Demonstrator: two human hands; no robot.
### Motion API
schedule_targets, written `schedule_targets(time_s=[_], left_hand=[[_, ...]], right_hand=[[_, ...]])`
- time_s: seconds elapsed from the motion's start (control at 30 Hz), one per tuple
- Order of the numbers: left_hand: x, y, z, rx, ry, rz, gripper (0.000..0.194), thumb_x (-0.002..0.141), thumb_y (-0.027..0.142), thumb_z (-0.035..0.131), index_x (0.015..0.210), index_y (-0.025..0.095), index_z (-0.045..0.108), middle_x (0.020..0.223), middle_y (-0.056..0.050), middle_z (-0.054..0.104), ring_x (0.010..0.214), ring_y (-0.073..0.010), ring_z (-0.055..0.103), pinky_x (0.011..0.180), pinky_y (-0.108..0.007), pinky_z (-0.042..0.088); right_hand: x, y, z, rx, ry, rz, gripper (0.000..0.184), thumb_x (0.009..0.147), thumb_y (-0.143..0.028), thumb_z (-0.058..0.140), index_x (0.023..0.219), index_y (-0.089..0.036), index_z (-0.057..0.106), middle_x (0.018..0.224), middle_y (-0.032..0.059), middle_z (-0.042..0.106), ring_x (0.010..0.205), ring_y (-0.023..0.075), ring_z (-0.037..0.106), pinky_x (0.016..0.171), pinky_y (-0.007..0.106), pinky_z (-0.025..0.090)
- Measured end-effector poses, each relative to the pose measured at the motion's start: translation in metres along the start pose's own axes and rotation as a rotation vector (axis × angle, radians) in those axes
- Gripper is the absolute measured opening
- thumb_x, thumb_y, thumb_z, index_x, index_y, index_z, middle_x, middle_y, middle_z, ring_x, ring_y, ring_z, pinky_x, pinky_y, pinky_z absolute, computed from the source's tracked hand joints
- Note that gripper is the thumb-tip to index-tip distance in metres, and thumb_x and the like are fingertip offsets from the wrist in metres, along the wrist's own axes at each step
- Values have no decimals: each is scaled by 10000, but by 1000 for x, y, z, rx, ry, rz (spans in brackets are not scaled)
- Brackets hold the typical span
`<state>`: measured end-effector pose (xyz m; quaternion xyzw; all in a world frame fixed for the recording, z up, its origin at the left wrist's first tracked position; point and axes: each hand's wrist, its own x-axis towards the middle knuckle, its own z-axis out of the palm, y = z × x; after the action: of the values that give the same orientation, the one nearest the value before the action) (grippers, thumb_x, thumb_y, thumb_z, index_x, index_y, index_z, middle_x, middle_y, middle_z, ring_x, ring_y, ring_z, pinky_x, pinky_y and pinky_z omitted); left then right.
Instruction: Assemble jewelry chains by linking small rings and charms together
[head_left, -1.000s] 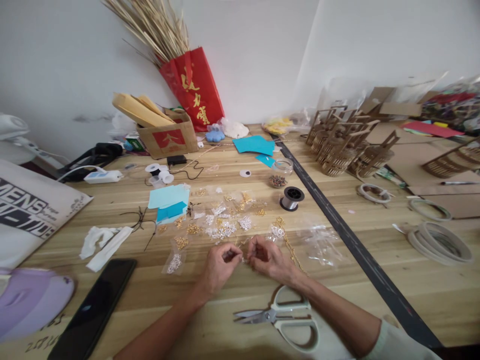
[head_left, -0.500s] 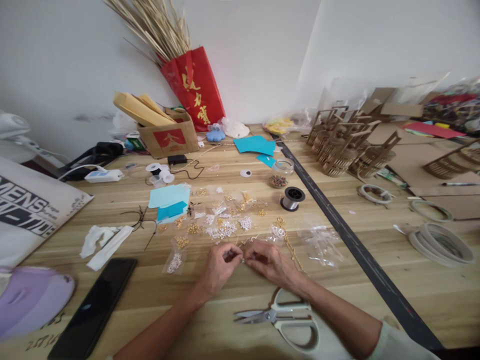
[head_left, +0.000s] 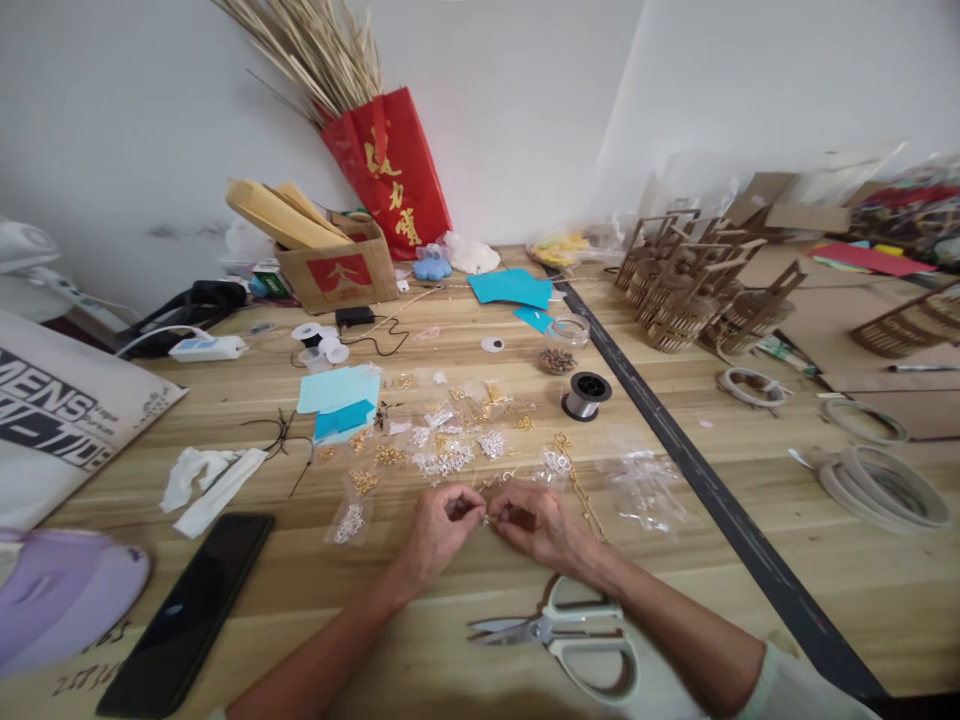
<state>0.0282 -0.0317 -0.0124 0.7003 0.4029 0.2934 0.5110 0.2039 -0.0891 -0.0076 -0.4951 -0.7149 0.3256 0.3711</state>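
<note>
My left hand and my right hand meet at the fingertips over the near middle of the table, each closed in a pinch. Something tiny and pale shows between them, too small to name. Just beyond lie small bags of silver beads and gold beads. A gold chain runs along the table beside my right hand. Scissors with pale handles rest below my hands, their blades pointing left and slightly apart. A spool of clear thread stands farther back to the right.
A black phone lies at left, near white tissue strips. Clear plastic bags sit right of the chain. Bamboo baskets stand at back right, pale coils at right. A red bag leans on the wall.
Almost nothing differs. Both hands keep their pinch at the same spot, and the view has shifted very slightly.
</note>
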Motion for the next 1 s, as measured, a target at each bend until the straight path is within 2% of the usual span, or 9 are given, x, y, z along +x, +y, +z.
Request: schedule_targets(time_s=[0.2,0.47,0.63,0.8,1.0], left_hand=[[1,3,0,-9,-20,-37,81,713,117,600,672,125,670,620,-23,658,585,-132,592,560,-208,447],[1,6,0,-74,-36,-107,62,696,132,612,661,126,663,630,-20,646,603,-131,576,582,-215,438],[3,4,-1,-197,-59,-157,34,675,146,643,646,129,648,597,-7,638,585,-126,578,589,-223,450],[4,3,-3,-335,-113,-219,117,669,230,706,673,128,649,595,-16,657,592,-141,607,604,-249,480],[3,7,-6,-388,-131,-258,146,659,244,739,688,119,668,633,-29,680,626,-145,620,637,-259,495]], right_hand=[[-2,2,2,-9,-3,-35,42,844,-152,609,864,-189,609,809,18,614,717,147,578,654,242,447],[-2,-2,0,-5,1,-82,103,899,-132,539,839,-182,607,793,19,614,704,132,584,647,217,448],[-1,-1,0,1,12,-98,100,897,-126,544,863,-184,618,831,27,642,743,140,613,675,223,475],[0,1,1,17,39,-107,117,891,-110,548,867,-186,633,826,25,668,766,147,630,700,243,495],[0,5,2,23,37,-70,104,865,-112,574,876,-187,645,845,26,690,785,156,638,668,246,496]])
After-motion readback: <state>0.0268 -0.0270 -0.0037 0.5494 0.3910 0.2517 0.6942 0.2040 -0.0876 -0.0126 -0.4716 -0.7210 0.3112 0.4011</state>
